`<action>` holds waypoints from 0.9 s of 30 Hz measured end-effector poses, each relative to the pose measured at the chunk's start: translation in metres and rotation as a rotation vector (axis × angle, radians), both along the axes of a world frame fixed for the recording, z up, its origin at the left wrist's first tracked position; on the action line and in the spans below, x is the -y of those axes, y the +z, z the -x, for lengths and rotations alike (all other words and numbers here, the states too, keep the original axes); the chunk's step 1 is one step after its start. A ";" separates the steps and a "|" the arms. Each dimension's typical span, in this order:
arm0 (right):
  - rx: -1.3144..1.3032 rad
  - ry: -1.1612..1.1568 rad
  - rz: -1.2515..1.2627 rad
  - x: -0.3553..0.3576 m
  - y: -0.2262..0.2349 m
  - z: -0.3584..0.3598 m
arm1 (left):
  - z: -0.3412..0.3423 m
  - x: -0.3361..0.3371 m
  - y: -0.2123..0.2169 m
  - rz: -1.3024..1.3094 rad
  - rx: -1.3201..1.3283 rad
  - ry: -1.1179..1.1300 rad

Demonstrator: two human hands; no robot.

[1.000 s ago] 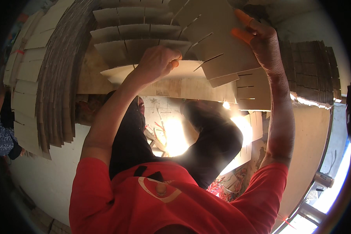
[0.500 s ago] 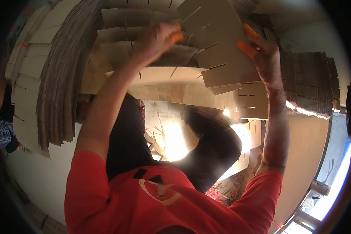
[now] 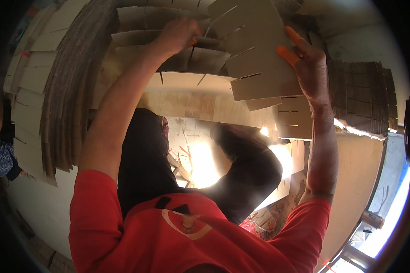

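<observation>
My right hand (image 3: 309, 63), with orange covers on two fingers, grips the right edge of a slotted cardboard sheet (image 3: 264, 59). That sheet is tilted, and the slots along its left side meet the row of upright cardboard strips. My left hand (image 3: 182, 34) is curled over those strips at the far side. An orange finger cover shows at its edge, but whatever its fingers pinch is hidden. Nearest to me stands a slotted cardboard strip (image 3: 187, 79), with another upright strip (image 3: 150, 40) behind it.
A wooden board (image 3: 191, 104) lies under the strips, above my legs. Tall stacks of cardboard stand at the left (image 3: 70, 100) and right (image 3: 362, 93). More slotted cardboard (image 3: 295, 118) lies under the held sheet. At the far left edge, part of another person (image 3: 3, 157) shows.
My left hand has moved left and its fingers have turned down among the strips. The held sheet has shifted slightly left, while my right hand has barely moved.
</observation>
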State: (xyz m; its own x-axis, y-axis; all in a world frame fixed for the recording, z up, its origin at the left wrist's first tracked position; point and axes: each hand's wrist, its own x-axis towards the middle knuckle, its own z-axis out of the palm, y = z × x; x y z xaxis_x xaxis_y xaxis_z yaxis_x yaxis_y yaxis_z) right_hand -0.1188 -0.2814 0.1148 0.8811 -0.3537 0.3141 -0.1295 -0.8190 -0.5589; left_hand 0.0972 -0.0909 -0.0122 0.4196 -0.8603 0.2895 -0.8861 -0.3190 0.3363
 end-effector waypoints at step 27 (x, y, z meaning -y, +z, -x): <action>0.015 0.060 -0.126 -0.012 0.005 0.007 | -0.051 0.014 -0.018 0.316 0.064 0.030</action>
